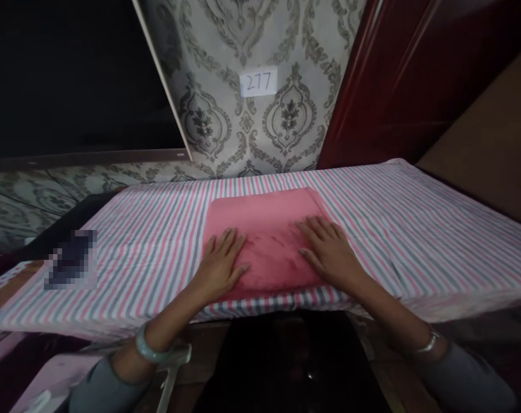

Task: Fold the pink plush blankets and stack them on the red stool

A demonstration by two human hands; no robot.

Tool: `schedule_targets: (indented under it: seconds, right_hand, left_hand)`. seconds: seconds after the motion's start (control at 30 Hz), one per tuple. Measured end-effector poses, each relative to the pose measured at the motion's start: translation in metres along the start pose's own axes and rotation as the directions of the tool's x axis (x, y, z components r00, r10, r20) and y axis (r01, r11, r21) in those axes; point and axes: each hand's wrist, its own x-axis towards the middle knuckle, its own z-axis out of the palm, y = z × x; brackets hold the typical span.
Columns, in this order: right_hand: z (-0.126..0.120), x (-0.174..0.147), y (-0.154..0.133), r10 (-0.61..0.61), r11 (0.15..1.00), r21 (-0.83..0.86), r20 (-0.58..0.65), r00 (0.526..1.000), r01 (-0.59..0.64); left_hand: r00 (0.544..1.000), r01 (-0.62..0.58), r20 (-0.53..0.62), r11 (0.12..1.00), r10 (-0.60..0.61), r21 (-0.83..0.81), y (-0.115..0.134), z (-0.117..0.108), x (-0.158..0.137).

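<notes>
A folded pink cloth (264, 215) lies flat, roughly square, on a striped cloth (157, 229) that covers the table. On its left side rests my left hand (220, 267), palm down with the fingers stretched out. My right hand (329, 249) lies on its right side in the same way, fingers spread. Neither hand grips anything. Between the hands the pink surface shows some small wrinkles. Whether the pink cloth is a garment or a plain piece of fabric I cannot tell.
A dark television screen (80, 80) stands behind the table at the left. Patterned wallpaper bears a paper marked 277 (259, 82). At the right back is a dark red glossy panel (381, 86). A blurred-out dark object (71, 261) lies on the left of the table.
</notes>
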Motion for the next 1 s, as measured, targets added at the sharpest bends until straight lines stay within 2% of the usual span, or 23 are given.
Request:
schedule_targets:
  seconds: [0.07, 0.2, 0.53, 0.67, 0.77, 0.83, 0.9, 1.0]
  right_hand:
    - [0.009, -0.009, 0.016, 0.068, 0.996, -0.062, 0.049, 0.996, -0.065]
    - [0.025, -0.019, 0.023, 0.092, 0.995, -0.045, 0.071, 0.993, -0.089]
    - [0.027, -0.014, 0.018, 0.123, 0.992, 0.019, 0.045, 0.991, -0.124]
    - [0.017, -0.015, 0.017, 0.105, 0.994, 0.020, 0.048, 0.993, -0.106]
    - [0.010, -0.024, 0.016, 0.045, 0.998, 0.038, -0.013, 0.999, -0.044]
    - [0.008, -0.033, 0.014, 0.006, 0.999, 0.044, -0.073, 0.997, -0.002]
    - [0.009, -0.040, 0.012, -0.029, 0.998, 0.052, -0.120, 0.992, 0.036]
    - [0.015, -0.047, 0.010, -0.054, 0.995, 0.074, -0.169, 0.984, 0.068]
  left_hand:
    - [0.999, 0.027, -0.033, 0.999, -0.026, 0.034, 0.002, 0.013, -0.003]
    - [0.996, 0.024, -0.087, 0.997, -0.018, 0.070, -0.001, 0.026, -0.003]
    - [0.999, 0.010, -0.045, 0.994, -0.005, 0.108, -0.009, 0.024, -0.005]
    - [0.999, 0.011, 0.033, 0.997, -0.013, 0.074, -0.019, 0.009, -0.001]
    - [0.992, -0.030, 0.122, 0.999, 0.026, 0.029, -0.013, -0.013, 0.020]
    - [0.977, -0.104, 0.181, 0.994, 0.108, -0.029, 0.006, -0.026, 0.047]
    - [0.936, -0.209, 0.262, 0.970, 0.234, -0.120, 0.033, -0.030, 0.080]
    - [0.857, -0.332, 0.339, 0.919, 0.389, -0.214, 0.071, -0.017, 0.135]
